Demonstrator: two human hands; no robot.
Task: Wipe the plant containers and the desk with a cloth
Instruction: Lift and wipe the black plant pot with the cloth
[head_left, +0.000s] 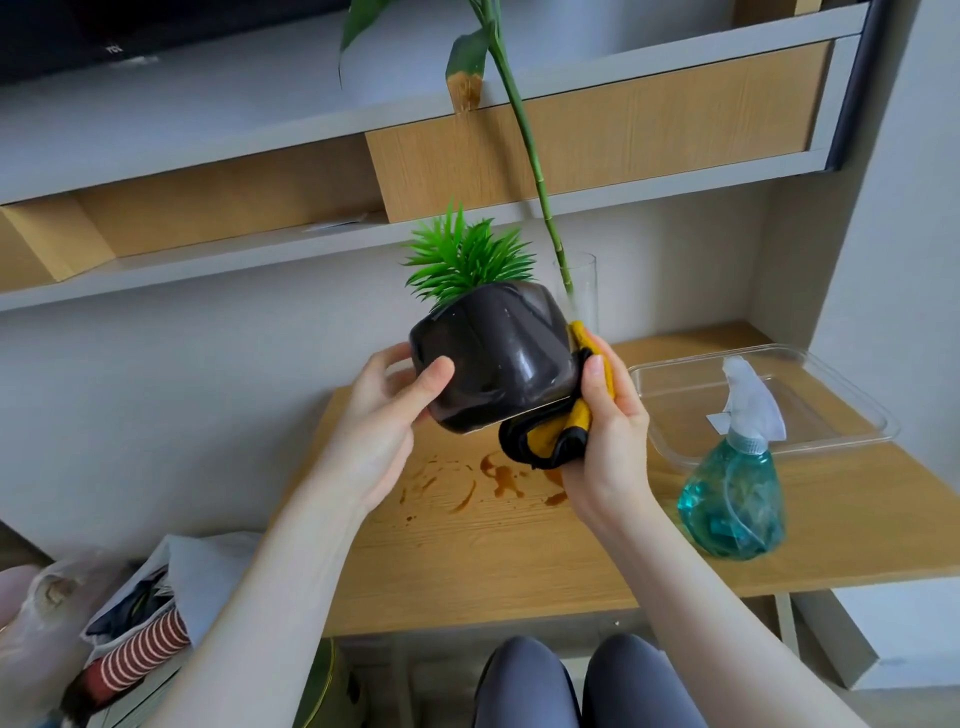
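A dark brown glossy pot (498, 358) with a green spiky plant (467, 257) is held tilted in the air above the wooden desk (519, 551). My left hand (384, 415) grips its left side, thumb on the front. My right hand (608, 436) holds a yellow cloth with black trim (545, 436) against the pot's right side and bottom edge. Behind the pot stands a clear glass vase (584, 291) with a tall green bamboo stalk (524, 130). Brown liquid stains (488, 480) lie on the desk under the pot.
A teal spray bottle (735, 493) stands on the desk at the right, in front of a clear plastic tray (810, 441). Grey and wood shelves (311, 244) run above the desk. Bags with clothes (135, 623) sit on the floor at the left. My knees (582, 680) are under the desk edge.
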